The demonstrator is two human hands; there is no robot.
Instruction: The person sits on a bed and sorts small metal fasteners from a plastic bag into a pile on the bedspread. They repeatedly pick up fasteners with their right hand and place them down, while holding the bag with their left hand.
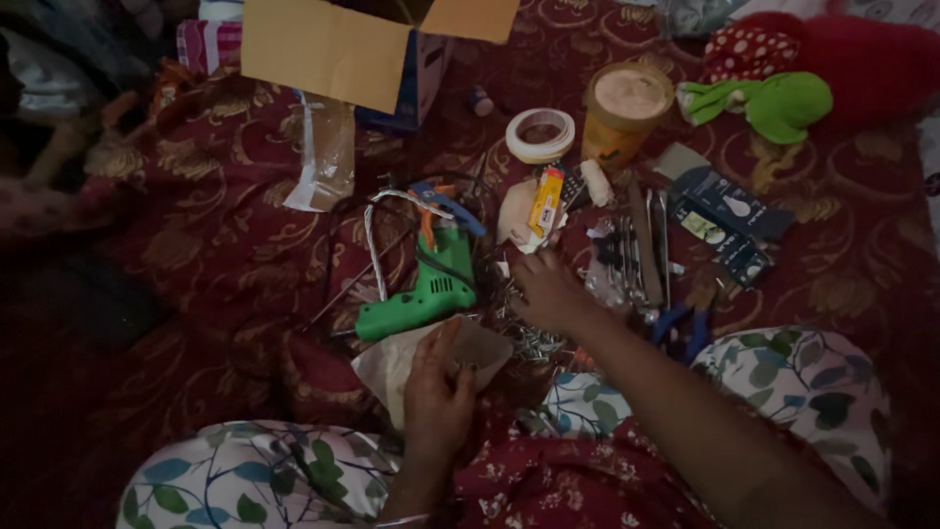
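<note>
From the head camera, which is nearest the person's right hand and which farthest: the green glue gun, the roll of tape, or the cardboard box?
Measured from the right hand:
1. Green glue gun, just to the hand's left on the red cloth.
2. Roll of tape, straight beyond the hand, beside the yellow tub.
3. Cardboard box, at the far upper left edge of the view.

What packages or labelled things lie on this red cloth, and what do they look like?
Cardboard box: top centre, brown flaps open, blue side.
Yellow packet: centre, below the tape roll; slim, yellow with red.
Dark boxes: right of centre, two flat dark blue cartons with pale print.
Jar: upper right of centre, round, orange-yellow label, pale top.
Plastic bag: left of centre, clear, crumpled.
No screens or signs.
</note>
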